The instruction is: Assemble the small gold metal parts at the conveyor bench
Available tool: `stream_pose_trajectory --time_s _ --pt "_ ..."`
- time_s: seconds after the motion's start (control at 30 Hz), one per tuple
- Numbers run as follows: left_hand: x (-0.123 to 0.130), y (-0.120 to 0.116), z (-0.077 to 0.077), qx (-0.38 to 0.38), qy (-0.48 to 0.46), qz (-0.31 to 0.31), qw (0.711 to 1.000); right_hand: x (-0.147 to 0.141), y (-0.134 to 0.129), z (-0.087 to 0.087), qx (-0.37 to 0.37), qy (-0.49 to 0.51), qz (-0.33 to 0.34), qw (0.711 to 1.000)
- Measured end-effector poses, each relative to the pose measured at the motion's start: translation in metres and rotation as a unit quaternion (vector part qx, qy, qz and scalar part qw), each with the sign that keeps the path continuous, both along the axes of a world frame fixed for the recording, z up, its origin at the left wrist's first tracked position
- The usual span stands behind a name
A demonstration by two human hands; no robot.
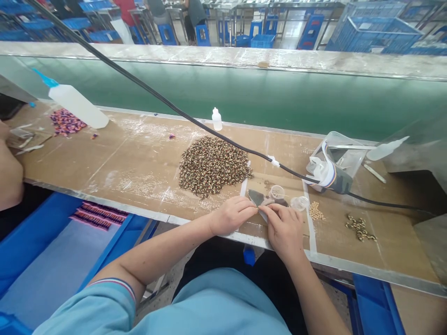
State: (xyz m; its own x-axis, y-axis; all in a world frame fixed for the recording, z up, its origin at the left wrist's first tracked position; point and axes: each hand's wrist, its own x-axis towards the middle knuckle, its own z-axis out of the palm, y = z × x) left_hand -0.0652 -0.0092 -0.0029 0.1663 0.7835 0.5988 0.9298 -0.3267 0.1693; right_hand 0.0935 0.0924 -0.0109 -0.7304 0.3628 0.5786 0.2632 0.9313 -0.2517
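My left hand point(233, 215) and my right hand point(284, 227) meet over the front edge of the bench, fingertips pinched close together. What sits between them is too small to make out. Just behind the fingers lies a dark grey flat piece point(256, 196). A large pile of small dark-and-gold curved pieces point(213, 165) is heaped ahead of my left hand. Close to my right hand are two small clear round cups point(300, 203), a patch of tiny beige beads point(316, 211) and a small cluster of dark-and-gold pieces point(361, 228).
A black cable point(167, 101) crosses above the bench. A small white bottle point(217, 119), a large white bottle point(80, 106) and a clear plastic box point(344, 156) are on it. Another person's arm point(10, 172) is at the left, near a blue tray point(138, 232) below the edge.
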Motion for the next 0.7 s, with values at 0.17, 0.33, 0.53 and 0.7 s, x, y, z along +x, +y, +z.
stream_pose_trajectory --time_s 0.17,0.33,0.53,0.7 --pt "0.0 -0.001 -0.001 0.001 -0.006 -0.011 1.0 0.001 0.0 -0.001 -0.004 0.006 -0.001 1.0" --pt "0.0 0.0 0.001 0.029 -0.008 -0.02 0.999 0.0 0.0 0.001 -0.001 -0.001 0.002 1.0" --pt "0.0 -0.003 0.004 0.059 -0.084 -0.014 0.995 0.0 0.0 0.005 -0.005 0.013 0.009 1.0" --pt "0.017 -0.007 0.006 0.015 -0.319 0.039 0.947 0.006 -0.008 0.011 -0.047 0.067 0.031 0.996"
